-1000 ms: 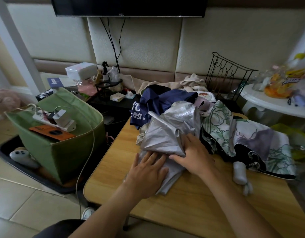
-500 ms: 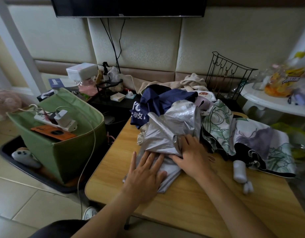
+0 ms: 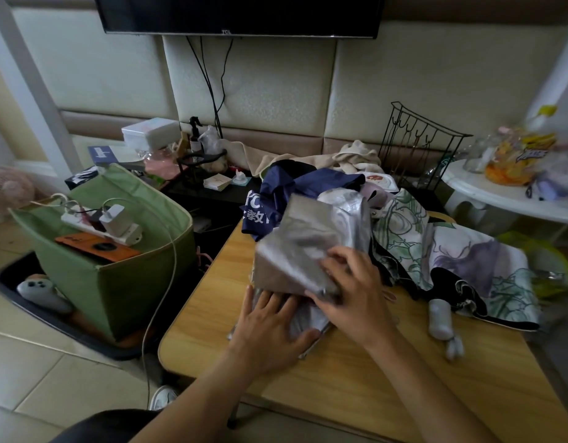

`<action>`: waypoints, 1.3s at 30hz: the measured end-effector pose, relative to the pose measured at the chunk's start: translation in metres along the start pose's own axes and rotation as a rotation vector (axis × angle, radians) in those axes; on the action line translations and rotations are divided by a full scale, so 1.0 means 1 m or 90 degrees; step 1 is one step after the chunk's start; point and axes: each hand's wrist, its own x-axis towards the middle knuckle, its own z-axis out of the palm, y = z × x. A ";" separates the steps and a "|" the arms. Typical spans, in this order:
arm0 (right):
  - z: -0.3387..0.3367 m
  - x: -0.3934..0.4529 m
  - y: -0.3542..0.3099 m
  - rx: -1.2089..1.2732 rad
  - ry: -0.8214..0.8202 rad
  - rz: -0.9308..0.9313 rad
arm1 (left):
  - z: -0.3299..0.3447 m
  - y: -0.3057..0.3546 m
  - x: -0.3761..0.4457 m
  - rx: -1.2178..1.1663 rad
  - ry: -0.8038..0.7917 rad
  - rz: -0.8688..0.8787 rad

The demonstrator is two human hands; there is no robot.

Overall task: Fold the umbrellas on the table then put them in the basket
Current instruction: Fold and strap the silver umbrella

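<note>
Right hand now pinching silver umbrella flap, folded leftward; left hand flat, pressing.

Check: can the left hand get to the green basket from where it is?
Probably yes. The left hand lies flat on the silver umbrella; bare table edge lies between it and the green basket on that side.

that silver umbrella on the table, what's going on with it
A person is folding the silver umbrella on the wooden table. The left hand presses flat on its lower fabric while the right hand grips a fold of the canopy. A navy umbrella and a floral one lie unfolded behind. The green basket sits left of the table.
</note>
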 end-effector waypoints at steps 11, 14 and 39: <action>-0.025 -0.016 -0.005 0.121 -0.164 -0.070 | -0.048 -0.030 0.024 -0.131 -0.027 -0.035; -0.025 -0.017 -0.006 0.140 -0.212 -0.055 | -0.066 -0.040 0.027 -0.432 -0.027 -0.060; -0.021 -0.033 -0.035 -0.025 -0.537 0.024 | -0.068 -0.063 0.025 -0.401 0.053 -0.293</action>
